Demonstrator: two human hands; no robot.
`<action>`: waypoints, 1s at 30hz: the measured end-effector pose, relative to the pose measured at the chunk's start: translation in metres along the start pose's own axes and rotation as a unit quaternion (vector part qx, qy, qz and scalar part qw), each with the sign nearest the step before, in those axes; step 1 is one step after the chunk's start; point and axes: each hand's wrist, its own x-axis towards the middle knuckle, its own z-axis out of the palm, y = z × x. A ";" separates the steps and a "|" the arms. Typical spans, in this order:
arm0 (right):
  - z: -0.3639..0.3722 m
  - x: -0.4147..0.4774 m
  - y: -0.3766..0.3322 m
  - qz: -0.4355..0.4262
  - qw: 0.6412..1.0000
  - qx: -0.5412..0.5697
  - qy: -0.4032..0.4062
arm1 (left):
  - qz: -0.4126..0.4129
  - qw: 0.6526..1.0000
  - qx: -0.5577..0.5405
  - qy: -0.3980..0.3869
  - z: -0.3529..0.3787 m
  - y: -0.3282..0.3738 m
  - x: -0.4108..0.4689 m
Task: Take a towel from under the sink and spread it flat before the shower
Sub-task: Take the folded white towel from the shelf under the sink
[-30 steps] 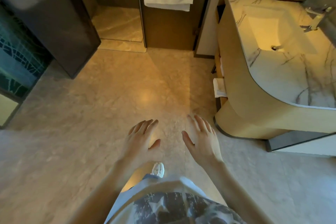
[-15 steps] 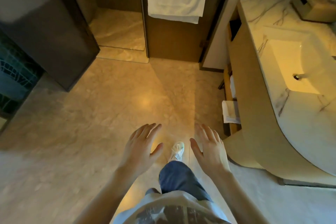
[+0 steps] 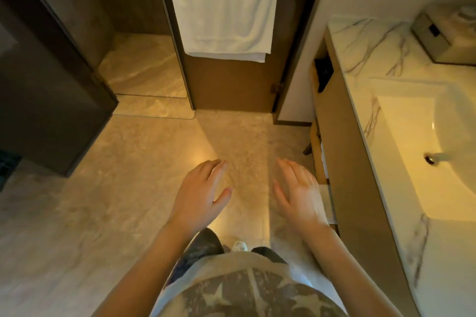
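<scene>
Since half a second ago the view has closed in on the door. The hanging towel now shows whole at top centre, and the white shoe has dropped from between the hands to lower centre.

Head view: the left hand and right hand float side by side mid-frame over the marble floor, palms down, fingers straight, holding nothing. At right, under the sink, a white shape on the vanity shelf, probably the folded towel, lies blurred just beside the right hand. The shower opens at upper left.
</scene>
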 end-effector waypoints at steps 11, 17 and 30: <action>0.009 0.125 0.043 0.132 0.989 -0.039 0.047 | 0.081 0.995 0.001 -0.060 0.014 -0.032 0.194; 0.008 0.185 0.049 0.265 0.958 -0.035 0.102 | 0.229 0.964 -0.001 -0.132 0.009 -0.036 0.323; 0.019 0.177 0.009 0.546 0.803 -0.056 0.233 | 0.497 0.831 -0.024 -0.251 0.031 0.021 0.449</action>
